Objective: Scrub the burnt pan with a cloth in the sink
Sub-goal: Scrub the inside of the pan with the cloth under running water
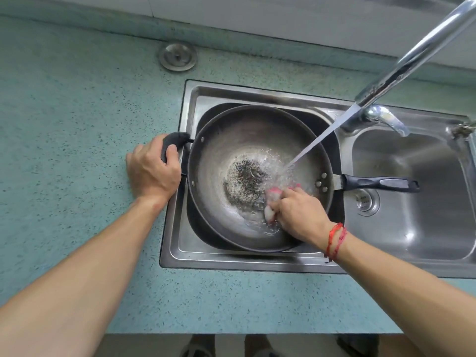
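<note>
A large grey pan (219, 163) lies in the left basin of a steel sink (180, 258), with a black burnt patch (244, 181) at its middle. My left hand (154, 168) grips the short black helper handle (175, 140) at the pan's left rim. My right hand (296, 212) holds a pink and white cloth (271, 202) pressed against the pan's inner surface, just right of the burnt patch. Water streams from the tap (412, 57) into the pan next to the cloth. The pan's long black handle (381, 184) reaches over the right basin.
The right basin (417, 228) holds a drain strainer (368, 199). A round metal sink plug (177, 56) lies on the teal speckled counter (77, 112) behind the sink. A second dark pan rim shows under the pan. Feet stand below the counter edge.
</note>
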A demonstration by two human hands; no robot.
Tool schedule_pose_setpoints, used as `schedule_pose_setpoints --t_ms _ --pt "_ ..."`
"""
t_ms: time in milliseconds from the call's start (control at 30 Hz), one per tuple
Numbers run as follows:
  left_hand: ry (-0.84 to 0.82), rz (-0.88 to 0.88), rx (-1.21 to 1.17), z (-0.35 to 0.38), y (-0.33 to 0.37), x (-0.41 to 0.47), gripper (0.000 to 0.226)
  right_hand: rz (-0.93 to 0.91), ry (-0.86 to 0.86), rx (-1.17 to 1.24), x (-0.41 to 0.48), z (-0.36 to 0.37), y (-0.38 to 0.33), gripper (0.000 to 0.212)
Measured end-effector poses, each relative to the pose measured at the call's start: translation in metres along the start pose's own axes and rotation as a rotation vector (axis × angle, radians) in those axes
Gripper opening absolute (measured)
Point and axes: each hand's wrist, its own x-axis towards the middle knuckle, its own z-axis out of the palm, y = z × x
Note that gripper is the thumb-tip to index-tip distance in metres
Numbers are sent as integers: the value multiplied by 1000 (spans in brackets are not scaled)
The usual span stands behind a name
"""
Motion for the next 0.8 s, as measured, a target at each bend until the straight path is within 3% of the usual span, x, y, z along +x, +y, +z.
schedule_pose_setpoints --t_ms 133,300,433,567,700,800 --pt "-1 -3 12 0 0 0 25 -186 34 75 4 12 -26 18" --pt "6 7 17 3 -3 1 24 -300 238 62 52 22 -57 24" --pt "8 12 15 3 -4 1 26 -212 260 39 90 15 -51 46" --pt "5 7 -1 2 -2 1 27 -47 169 30 91 11 -19 58" --pt "-15 1 -8 1 -2 1 31 84 67 -51 61 10 14 63" --pt "-22 -3 -14 0 0 0 31 81 45 -103 33 10 20 57"
